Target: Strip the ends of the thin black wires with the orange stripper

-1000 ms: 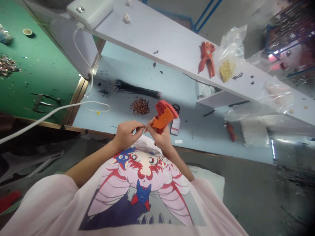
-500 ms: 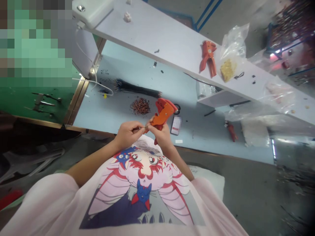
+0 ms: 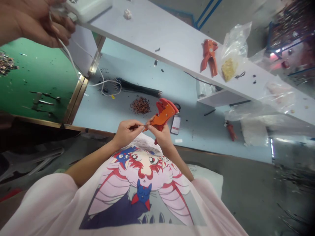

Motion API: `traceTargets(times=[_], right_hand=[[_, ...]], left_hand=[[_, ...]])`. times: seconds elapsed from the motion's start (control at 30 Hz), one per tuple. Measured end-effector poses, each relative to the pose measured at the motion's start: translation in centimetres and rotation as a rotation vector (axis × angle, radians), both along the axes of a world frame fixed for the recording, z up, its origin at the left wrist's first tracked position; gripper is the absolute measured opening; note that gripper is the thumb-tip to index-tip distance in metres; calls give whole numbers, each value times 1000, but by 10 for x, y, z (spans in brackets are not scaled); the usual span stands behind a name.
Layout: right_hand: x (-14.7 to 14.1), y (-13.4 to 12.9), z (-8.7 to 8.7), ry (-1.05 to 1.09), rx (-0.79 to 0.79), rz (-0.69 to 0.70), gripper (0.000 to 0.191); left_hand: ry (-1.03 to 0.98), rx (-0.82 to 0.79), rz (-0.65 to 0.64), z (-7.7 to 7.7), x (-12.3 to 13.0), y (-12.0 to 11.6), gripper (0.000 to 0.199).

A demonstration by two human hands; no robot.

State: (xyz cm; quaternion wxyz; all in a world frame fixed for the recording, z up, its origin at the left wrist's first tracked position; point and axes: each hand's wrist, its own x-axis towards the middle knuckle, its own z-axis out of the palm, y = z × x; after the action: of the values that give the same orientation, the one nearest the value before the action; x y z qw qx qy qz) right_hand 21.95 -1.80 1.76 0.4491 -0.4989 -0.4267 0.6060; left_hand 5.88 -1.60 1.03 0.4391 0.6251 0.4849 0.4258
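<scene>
Near: the left hand [image 3: 128, 132], thumb and forefinger pinched together on a thin wire [image 3: 145, 125] whose long axis runs nearly crosswise, pointing right toward the right hand [image 3: 161, 134]. The right hand wraps the handles of an orange stripper [image 3: 164, 114], its fingers closed about the grip (whether they also grip the wire cannot be told). The stripper is held over the near edge of the table [image 3: 98, 114]; its long axis slants, handles toward the person, head pointing away and rightward. Right of it lies a phone [image 3: 175, 126].

Middle: a heap of scraps [image 3: 140, 106]; beyond it, a dark bundle [image 3: 139, 88] lying roughly left to right.

Far: on the shelf [image 3: 172, 36], a second stripper [image 3: 209, 57], handles toward the person; at upper left, another person's hand [image 3: 41, 28] touching a white cable [image 3: 92, 85].
</scene>
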Motion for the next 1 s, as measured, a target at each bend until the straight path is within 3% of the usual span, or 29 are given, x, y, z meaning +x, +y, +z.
traceTargets(times=[0.13,0.33,0.47,0.57,0.7,0.83,1.0], right_hand=[[-2,2,2,-97,60,16,14],[-3,3,-7,-115,25,-17,15],[12,14,-26,65,-86,-187,26],[32,18,-37,44,-162,-234,32],[51,3,-33,-83,-238,55,33],[52,-16,-17,166,-369,322,35],[50,-21,-9,380,-413,438,35]], left_hand=[[93,71,-34,-2,1,-1,16],[132,-54,-115,-9,0,-1,16],[-12,-222,-64,-11,-6,2,16],[-119,-267,14,-11,-11,3,17],[-144,-247,60,-12,-12,4,17],[-177,-262,85,-11,-7,6,17],[-166,-211,137,-8,-2,5,14]])
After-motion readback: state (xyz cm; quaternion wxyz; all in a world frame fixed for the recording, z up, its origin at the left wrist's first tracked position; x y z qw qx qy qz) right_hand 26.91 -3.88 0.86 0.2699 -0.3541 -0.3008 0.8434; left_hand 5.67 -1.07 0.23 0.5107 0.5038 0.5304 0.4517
